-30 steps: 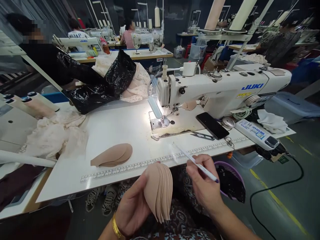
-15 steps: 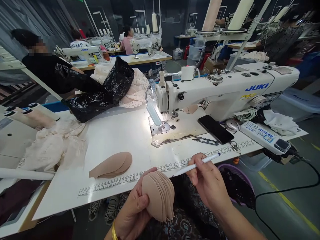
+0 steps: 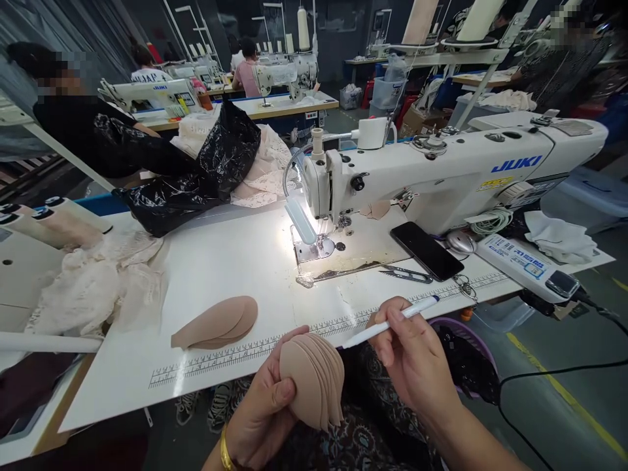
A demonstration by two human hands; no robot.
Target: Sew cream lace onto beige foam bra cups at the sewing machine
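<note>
Fanned between the thumb and fingers of my left hand (image 3: 267,402) is a stack of beige fabric pieces (image 3: 311,383), rounded at the top. My right hand (image 3: 415,353) pinches a white marker pen (image 3: 387,320), its dark tip at the right edge of the stack; whether it touches is too fine to tell. On the table at the left lies a second pile of beige fabric pieces (image 3: 220,322), overlapping one another. Both hands are held in front of the table's near edge, above my lap.
A JUKI sewing machine (image 3: 451,163) stands behind, its lamp lit. Near it lie a black phone (image 3: 426,250), thread snips (image 3: 406,274) and a white box (image 3: 527,265). A printed ruler (image 3: 216,360) runs along the table edge. Lace fabric (image 3: 83,281) and a black plastic bag (image 3: 228,154) lie leftward.
The view has shifted slightly. The pen's tip has come closer to the fabric stack's edge, while both hands keep their hold.
</note>
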